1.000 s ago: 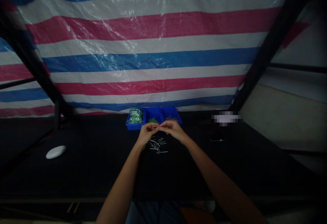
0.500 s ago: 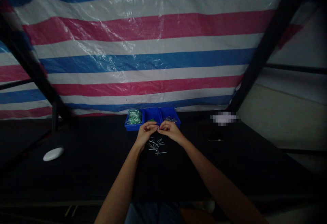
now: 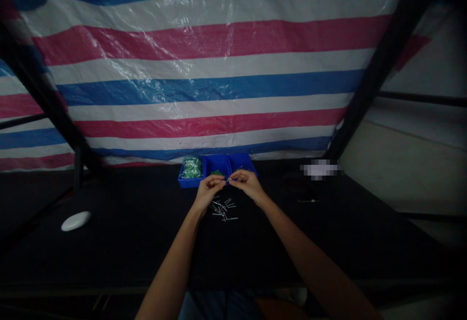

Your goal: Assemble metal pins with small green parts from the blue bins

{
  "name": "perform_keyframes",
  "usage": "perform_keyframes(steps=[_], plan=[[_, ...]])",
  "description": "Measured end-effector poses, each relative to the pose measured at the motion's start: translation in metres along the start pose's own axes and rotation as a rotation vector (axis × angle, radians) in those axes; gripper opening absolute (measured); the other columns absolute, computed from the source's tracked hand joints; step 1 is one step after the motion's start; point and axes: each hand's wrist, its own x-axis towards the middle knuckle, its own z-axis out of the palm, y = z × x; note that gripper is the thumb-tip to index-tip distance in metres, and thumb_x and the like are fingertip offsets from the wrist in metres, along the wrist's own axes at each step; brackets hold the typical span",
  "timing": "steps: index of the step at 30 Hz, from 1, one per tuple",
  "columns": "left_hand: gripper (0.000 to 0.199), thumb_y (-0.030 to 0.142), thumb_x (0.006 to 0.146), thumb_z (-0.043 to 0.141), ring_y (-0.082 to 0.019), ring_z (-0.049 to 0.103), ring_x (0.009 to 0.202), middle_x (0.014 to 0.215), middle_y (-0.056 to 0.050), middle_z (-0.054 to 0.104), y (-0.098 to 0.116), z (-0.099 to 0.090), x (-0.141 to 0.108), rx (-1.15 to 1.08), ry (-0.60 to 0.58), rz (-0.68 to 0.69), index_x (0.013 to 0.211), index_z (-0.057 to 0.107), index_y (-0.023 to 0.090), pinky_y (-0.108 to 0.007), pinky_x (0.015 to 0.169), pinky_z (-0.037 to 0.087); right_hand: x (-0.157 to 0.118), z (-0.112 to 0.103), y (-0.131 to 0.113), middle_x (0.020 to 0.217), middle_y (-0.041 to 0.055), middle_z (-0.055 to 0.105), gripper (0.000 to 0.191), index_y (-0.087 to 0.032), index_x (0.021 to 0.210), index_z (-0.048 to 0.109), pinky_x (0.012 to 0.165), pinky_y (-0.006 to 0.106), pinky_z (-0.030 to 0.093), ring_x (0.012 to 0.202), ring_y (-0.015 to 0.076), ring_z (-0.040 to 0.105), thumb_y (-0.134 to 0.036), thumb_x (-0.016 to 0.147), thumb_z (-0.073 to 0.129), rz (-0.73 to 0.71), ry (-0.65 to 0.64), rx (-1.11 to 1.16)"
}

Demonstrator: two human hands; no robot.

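My left hand (image 3: 208,191) and my right hand (image 3: 248,185) meet low over the dark table top (image 3: 146,242), just in front of a blue divided tray (image 3: 218,164). A thin metal pin (image 3: 233,179) runs from my right fingertips toward my left fingertips. My left fingers curl closed, and whatever they may hold is hidden. Below my hands lies a loose scatter of several short metal pins (image 3: 222,209). Green packets (image 3: 191,168) fill the tray's left compartment, and a small green piece (image 3: 217,172) lies in the middle one.
A white oval object (image 3: 76,221) lies on the table at the left. A dark phone-like object (image 3: 306,199) and a blurred patch (image 3: 321,169) are at the right. A striped tarpaulin (image 3: 204,67) and black frame posts stand behind the table.
My hands have drawn slightly apart, and the thin pin now shows between them. The view has barely shifted.
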Motion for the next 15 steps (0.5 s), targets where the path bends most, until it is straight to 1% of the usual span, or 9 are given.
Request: perform_keyframes(steps=[3,6,9,12,15], plan=[[0.032,0.030,0.061,0.068,-0.012,0.058,0.066,0.072,-0.004,0.065,-0.0002,0.0002,-0.0009,-0.001,-0.025,-0.008,0.087,0.060,0.013,-0.022,0.062,0.043,-0.0001,-0.0009,-0.0025,0.067,0.0030,0.062,0.027,-0.016,0.075,0.063,0.045,0.022,0.038,0.053,0.0102,0.051,-0.037,0.057,0.068,0.051,0.012,0.048],[0.031,0.030,0.062,0.068,-0.012,0.058,0.066,0.073,-0.004,0.066,-0.0003,0.0008,-0.0017,0.001,-0.038,-0.009,0.087,0.060,0.013,-0.023,0.063,0.042,-0.0012,-0.0003,-0.0042,0.066,0.0028,0.062,0.029,-0.016,0.078,0.064,0.043,0.021,0.037,0.050,0.0091,0.049,-0.038,0.059,0.067,0.072,-0.021,0.087],[0.032,0.031,0.061,0.068,-0.013,0.059,0.067,0.073,-0.004,0.066,-0.0010,0.0016,-0.0020,0.001,-0.047,-0.013,0.087,0.060,0.013,-0.024,0.065,0.043,-0.0019,0.0010,-0.0043,0.068,0.0027,0.061,0.029,-0.017,0.078,0.063,0.043,0.021,0.037,0.050,0.0086,0.048,-0.040,0.060,0.065,0.041,-0.029,0.059],[0.033,0.031,0.059,0.070,-0.013,0.059,0.067,0.072,-0.004,0.065,-0.0022,0.0026,-0.0016,0.003,-0.045,-0.025,0.085,0.061,0.013,-0.025,0.066,0.043,-0.0012,0.0019,-0.0031,0.068,0.0021,0.061,0.026,-0.017,0.072,0.062,0.044,0.021,0.039,0.051,0.0090,0.049,-0.039,0.060,0.065,-0.012,-0.017,-0.010],[0.033,0.031,0.058,0.070,-0.012,0.057,0.065,0.070,-0.003,0.064,-0.0030,0.0030,-0.0010,0.013,-0.035,-0.023,0.084,0.061,0.013,-0.024,0.065,0.043,0.0002,0.0014,-0.0026,0.066,0.0018,0.061,0.023,-0.017,0.068,0.060,0.048,0.022,0.040,0.053,0.0098,0.050,-0.037,0.060,0.065,-0.056,-0.004,-0.064]])
